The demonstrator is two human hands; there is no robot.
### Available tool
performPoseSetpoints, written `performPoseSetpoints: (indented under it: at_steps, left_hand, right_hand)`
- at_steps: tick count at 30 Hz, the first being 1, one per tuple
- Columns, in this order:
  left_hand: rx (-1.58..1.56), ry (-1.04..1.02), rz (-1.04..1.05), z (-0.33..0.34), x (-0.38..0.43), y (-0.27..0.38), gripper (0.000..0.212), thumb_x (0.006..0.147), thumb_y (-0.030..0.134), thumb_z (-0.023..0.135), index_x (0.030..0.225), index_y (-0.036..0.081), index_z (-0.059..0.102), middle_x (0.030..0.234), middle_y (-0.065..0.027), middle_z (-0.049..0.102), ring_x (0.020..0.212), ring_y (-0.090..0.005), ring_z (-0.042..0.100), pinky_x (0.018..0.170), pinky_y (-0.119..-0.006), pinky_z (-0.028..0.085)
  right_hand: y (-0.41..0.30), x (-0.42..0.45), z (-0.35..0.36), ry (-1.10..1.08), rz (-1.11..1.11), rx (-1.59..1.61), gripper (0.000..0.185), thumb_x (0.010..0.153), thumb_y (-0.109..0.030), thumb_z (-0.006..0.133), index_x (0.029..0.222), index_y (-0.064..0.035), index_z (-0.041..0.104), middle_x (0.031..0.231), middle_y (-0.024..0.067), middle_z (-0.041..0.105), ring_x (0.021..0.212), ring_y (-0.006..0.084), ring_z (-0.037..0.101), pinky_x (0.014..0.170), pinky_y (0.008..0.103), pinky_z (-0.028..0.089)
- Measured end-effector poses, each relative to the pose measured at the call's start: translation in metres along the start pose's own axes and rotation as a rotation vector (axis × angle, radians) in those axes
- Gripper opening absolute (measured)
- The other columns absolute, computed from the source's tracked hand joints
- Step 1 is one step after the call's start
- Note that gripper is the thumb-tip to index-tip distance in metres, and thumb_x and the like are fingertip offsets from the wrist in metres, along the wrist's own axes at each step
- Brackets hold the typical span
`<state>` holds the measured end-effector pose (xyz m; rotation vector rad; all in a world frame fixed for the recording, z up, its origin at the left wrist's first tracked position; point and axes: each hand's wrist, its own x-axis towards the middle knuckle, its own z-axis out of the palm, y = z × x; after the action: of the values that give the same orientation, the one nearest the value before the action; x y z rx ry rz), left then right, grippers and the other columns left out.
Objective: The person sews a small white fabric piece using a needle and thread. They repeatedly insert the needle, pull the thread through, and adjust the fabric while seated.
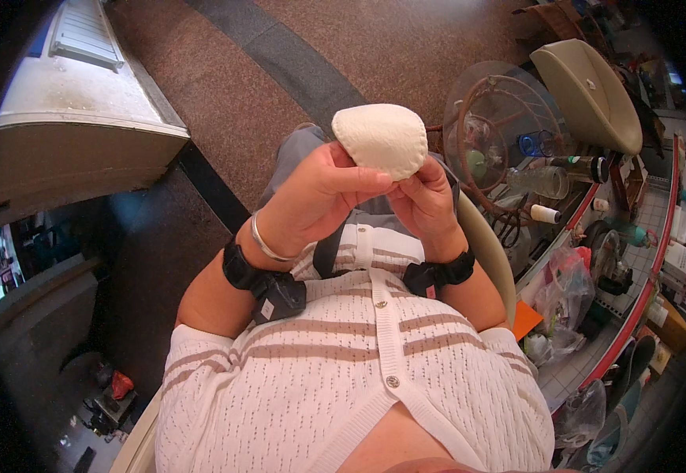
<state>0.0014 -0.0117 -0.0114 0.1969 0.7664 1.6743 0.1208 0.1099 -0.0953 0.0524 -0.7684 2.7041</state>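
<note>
In both hands I hold a cream-coloured fabric pad (pixel 381 139) with a stitched, puckered edge, above my lap. My left hand (pixel 325 192) grips its lower left edge, the thumb lying across the front. My right hand (pixel 423 198) pinches the lower right edge with thumb and finger. The fingertips of both hands come close together under the pad. Whether a needle or thread is between them, I cannot tell. A bangle and a black strap are on my left wrist, and another black strap is on my right.
On my right stands a round glass-topped table (pixel 497 80) with a blue glass (pixel 535 143), a glass bottle (pixel 541 181), a white thread spool (pixel 545 214) and black-handled scissors (pixel 507 227). Beyond it is a beige chair (pixel 591 88). Red-edged shelves (pixel 644 301) hold plastic bags (pixel 568 284).
</note>
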Motion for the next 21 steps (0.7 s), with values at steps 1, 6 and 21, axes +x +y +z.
performPoseSetpoints:
  at_steps: [1,6,21]
  left_hand:
    - [-0.007,0.015,-0.007,0.0003,0.0003,-0.0002,0.048,0.080,0.004,0.063,0.124,0.001,0.044,0.116,-0.0096,0.055,0.103,-0.0165,0.056,0.090,-0.027,0.046]
    - [-0.035,0.095,-0.047,0.0035,0.0018,-0.0005,0.042,0.082,0.005,0.062,0.120,0.000,0.048,0.110,-0.0086,0.059,0.095,-0.0143,0.060,0.081,-0.023,0.051]
    - [0.030,0.124,-0.011,-0.0033,0.0034,-0.0079,0.044,0.079,0.008,0.068,0.119,0.003,0.051,0.111,-0.0076,0.059,0.098,-0.0158,0.059,0.082,-0.027,0.050]
  right_hand:
    - [-0.0002,0.0003,0.0005,0.002,-0.005,-0.018,0.022,0.088,-0.001,0.053,0.108,-0.0061,0.060,0.115,0.0108,0.058,0.105,0.0220,0.056,0.090,0.0350,0.047]
    - [-0.0010,0.0027,0.0090,0.018,-0.029,-0.079,0.019,0.087,0.000,0.056,0.104,-0.0053,0.062,0.113,0.0083,0.057,0.099,0.0195,0.057,0.083,0.0312,0.048]
    - [-0.0046,0.0059,0.0087,0.133,-0.046,-0.360,0.011,0.083,0.004,0.058,0.093,-0.0011,0.059,0.090,0.0058,0.061,0.076,0.0132,0.057,0.069,0.0260,0.048]
